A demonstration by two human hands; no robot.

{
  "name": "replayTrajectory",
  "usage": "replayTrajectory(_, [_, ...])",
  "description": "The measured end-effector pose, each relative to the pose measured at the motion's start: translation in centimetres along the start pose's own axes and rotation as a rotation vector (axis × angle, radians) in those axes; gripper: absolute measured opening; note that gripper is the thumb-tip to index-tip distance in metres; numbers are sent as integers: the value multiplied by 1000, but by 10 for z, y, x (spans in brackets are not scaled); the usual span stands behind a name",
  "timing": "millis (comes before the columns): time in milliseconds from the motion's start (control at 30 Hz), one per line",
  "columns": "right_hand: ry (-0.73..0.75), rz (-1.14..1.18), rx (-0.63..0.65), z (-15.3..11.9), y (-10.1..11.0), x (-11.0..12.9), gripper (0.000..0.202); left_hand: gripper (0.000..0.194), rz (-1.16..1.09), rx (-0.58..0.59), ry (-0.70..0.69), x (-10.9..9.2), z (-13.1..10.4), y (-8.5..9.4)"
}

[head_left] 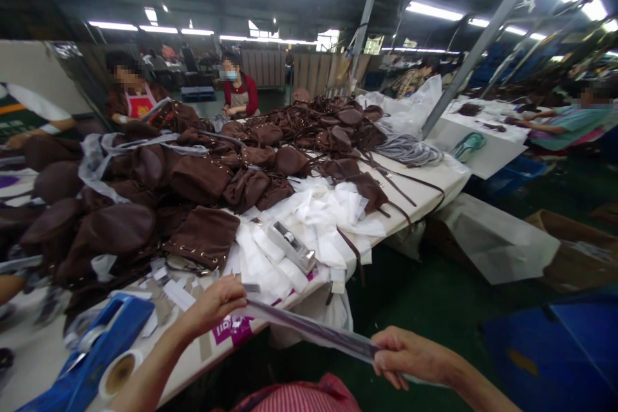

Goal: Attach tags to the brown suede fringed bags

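"Head view: what do our hands have?"

"Our left hand (224, 296) pinches one end of the grey strip (313, 324), and our right hand (408, 354) grips it nearer the other, fingers curled around it."

"So where does it lie?"

"In the air between them. Its left end is over the near edge of the worktop (447, 177); the rest slopes down rightward, out past that edge."

"How do we handle it well?"

"We judge a gentle, even pull best: enough for a straight line, not enough to stretch it. We should let it lie flat, free of twists. We can't tell what the darker part inside is."

"And around us?"

"The blue tape dispenser (103, 341) stands farther left along the near edge. Beyond our left hand, a clear dispenser (290, 246) rests on white sheets (333, 206) by that edge, and brown bags (203, 177) heap toward the far edge."
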State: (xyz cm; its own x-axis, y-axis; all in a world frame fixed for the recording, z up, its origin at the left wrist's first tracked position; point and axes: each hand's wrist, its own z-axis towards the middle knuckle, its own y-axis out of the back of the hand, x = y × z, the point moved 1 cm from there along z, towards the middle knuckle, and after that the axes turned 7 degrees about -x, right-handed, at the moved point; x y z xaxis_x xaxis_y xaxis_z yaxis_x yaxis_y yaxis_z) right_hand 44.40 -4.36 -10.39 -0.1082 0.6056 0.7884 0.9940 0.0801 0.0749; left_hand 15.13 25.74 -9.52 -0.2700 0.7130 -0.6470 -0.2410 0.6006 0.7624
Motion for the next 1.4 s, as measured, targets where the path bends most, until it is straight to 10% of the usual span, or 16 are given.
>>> replayTrajectory(600, [-129,-21,150,-36,58,-37,22,38,143,58,360,37,-34,-29])
replayTrajectory(700, [-147,-118,188,-28,49,-24,17,26,328,97,409,-1,-24,-34])
replayTrajectory(900, [58,-581,142,-17,3,41,17,64,-4,122,33,-155,34,-86])
replayTrajectory(967, [231,-811,-12,-18,-9,58,19,38,-7,265,41,-183,49,-107])
replayTrajectory(1067, [255,-710,-85,-17,-13,62,19,23,198,251,80,-185,52,-120])
replayTrajectory(1233, [-66,194,356,4,-5,28,63,20,286,124,4,-156,28,-109])
replayTrajectory(1400, [-205,372,595,29,-5,-2,82,23,451,-44,-52,-146,19,-99])
